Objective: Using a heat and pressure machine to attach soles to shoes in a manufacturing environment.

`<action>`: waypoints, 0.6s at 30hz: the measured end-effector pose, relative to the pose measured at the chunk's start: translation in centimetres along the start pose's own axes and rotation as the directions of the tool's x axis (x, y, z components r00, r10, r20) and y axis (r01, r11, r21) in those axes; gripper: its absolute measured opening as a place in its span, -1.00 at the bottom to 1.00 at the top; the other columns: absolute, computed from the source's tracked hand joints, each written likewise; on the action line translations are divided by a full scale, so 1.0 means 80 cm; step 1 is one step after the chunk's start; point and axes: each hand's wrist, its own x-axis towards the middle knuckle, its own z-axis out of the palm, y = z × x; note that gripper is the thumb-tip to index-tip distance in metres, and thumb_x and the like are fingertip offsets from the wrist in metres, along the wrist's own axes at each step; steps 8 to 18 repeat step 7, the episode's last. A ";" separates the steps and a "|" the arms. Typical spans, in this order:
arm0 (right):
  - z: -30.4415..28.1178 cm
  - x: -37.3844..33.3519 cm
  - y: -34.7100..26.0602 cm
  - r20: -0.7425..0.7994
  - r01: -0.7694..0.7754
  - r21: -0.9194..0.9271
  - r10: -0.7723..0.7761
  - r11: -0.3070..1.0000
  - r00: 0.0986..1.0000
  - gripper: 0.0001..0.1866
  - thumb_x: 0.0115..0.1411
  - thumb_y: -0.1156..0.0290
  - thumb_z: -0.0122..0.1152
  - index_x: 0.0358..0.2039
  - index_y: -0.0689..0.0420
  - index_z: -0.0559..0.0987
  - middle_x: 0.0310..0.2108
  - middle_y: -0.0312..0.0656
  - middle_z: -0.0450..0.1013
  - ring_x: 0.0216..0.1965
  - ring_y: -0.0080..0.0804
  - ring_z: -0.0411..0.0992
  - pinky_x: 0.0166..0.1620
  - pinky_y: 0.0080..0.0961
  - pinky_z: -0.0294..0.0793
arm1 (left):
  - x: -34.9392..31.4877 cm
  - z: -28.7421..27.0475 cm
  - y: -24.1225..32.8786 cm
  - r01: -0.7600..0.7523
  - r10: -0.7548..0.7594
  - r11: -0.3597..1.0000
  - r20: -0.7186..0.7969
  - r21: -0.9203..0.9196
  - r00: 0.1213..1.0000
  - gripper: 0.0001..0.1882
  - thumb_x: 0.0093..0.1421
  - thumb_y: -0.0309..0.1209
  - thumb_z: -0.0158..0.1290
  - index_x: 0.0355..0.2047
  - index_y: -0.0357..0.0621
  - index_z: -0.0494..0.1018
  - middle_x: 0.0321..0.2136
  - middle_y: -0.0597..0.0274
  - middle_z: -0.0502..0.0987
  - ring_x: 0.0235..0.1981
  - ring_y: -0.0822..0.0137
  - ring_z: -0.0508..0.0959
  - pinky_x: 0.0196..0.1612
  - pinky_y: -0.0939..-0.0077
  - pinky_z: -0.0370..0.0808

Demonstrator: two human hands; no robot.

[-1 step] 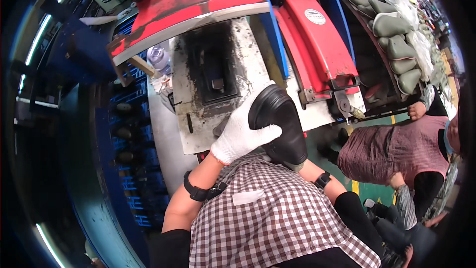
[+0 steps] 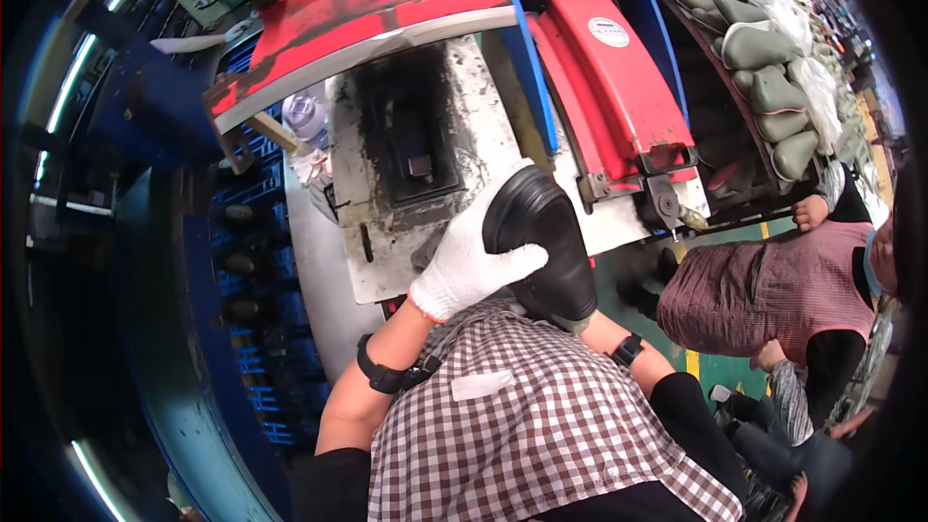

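My left hand point(image 2: 469, 266), in a white knit glove, is shut on a black rubber boot point(image 2: 546, 251) and grips it at its open top. The boot hangs just in front of my checked apron point(image 2: 522, 425), over the near edge of a soiled white machine plate point(image 2: 377, 251). My right forearm, with a black wristband point(image 2: 626, 349), reaches up under the boot. The right hand itself is hidden behind the boot.
The plate has a dark rectangular mould cavity point(image 2: 411, 130). Red covers point(image 2: 614, 77) and a blue frame point(image 2: 512, 29) stand above it. Green boots point(image 2: 764, 48) are stacked at the upper right. Another person in a pink checked apron point(image 2: 754, 295) stands right. Blue crates point(image 2: 242, 261) sit left.
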 end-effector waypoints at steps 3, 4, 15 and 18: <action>-0.006 0.018 -0.014 -0.043 -0.042 0.153 0.050 0.987 0.998 -0.32 0.42 0.53 0.32 0.49 0.21 0.30 0.41 -0.07 0.38 0.38 -0.32 0.39 0.45 -0.37 0.35 | 0.008 0.009 0.002 0.034 -0.034 0.999 -0.017 -0.005 0.999 -0.05 0.15 -0.42 0.44 0.49 -0.35 0.22 0.31 0.06 0.50 0.31 0.29 0.49 0.39 0.32 0.42; -0.008 0.021 -0.016 -0.028 -0.124 0.231 0.134 0.965 0.991 -0.31 0.42 0.52 0.32 0.50 0.20 0.29 0.41 -0.06 0.38 0.38 -0.29 0.39 0.45 -0.36 0.35 | 0.010 0.010 0.001 0.037 -0.038 0.999 -0.015 -0.006 0.999 -0.04 0.16 -0.42 0.44 0.49 -0.34 0.21 0.31 0.06 0.49 0.31 0.28 0.49 0.39 0.32 0.42; -0.012 0.030 -0.017 -0.012 -0.085 0.169 0.088 0.982 0.996 -0.31 0.44 0.47 0.31 0.51 0.20 0.27 0.41 -0.02 0.37 0.38 -0.19 0.40 0.45 -0.34 0.35 | 0.015 0.009 -0.001 0.066 -0.066 0.998 -0.022 -0.004 0.998 -0.04 0.16 -0.43 0.43 0.50 -0.34 0.20 0.33 0.05 0.48 0.32 0.28 0.49 0.40 0.32 0.41; -0.012 0.030 -0.017 -0.012 -0.085 0.169 0.088 0.982 0.996 -0.31 0.44 0.47 0.31 0.51 0.20 0.27 0.41 -0.02 0.37 0.38 -0.19 0.40 0.45 -0.34 0.35 | 0.015 0.009 -0.001 0.066 -0.066 0.998 -0.022 -0.004 0.998 -0.04 0.16 -0.43 0.43 0.50 -0.34 0.20 0.33 0.05 0.48 0.32 0.28 0.49 0.40 0.32 0.41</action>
